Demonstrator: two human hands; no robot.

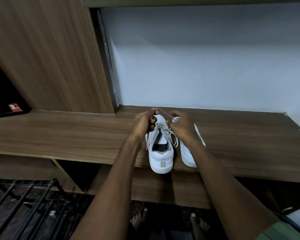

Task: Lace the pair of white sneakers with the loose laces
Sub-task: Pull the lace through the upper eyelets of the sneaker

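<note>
Two white sneakers stand side by side on a wooden desk [59,132], heels toward me. The left sneaker [160,156] has laces crossing its upper eyelets, and a loose loop of lace [174,140] hangs off its right side. The right sneaker [188,155] is partly hidden under my right forearm. My left hand [144,123] pinches a lace end above the left sneaker's toe. My right hand [180,126] pinches the same lace strand [164,113], which stretches between both hands.
A wooden cabinet panel [50,58] rises at the left, with a black screen [2,94] beside it. A pale wall [206,58] backs the desk. A black metal rack [24,205] stands on the floor at lower left. My bare feet [168,220] show below the desk edge.
</note>
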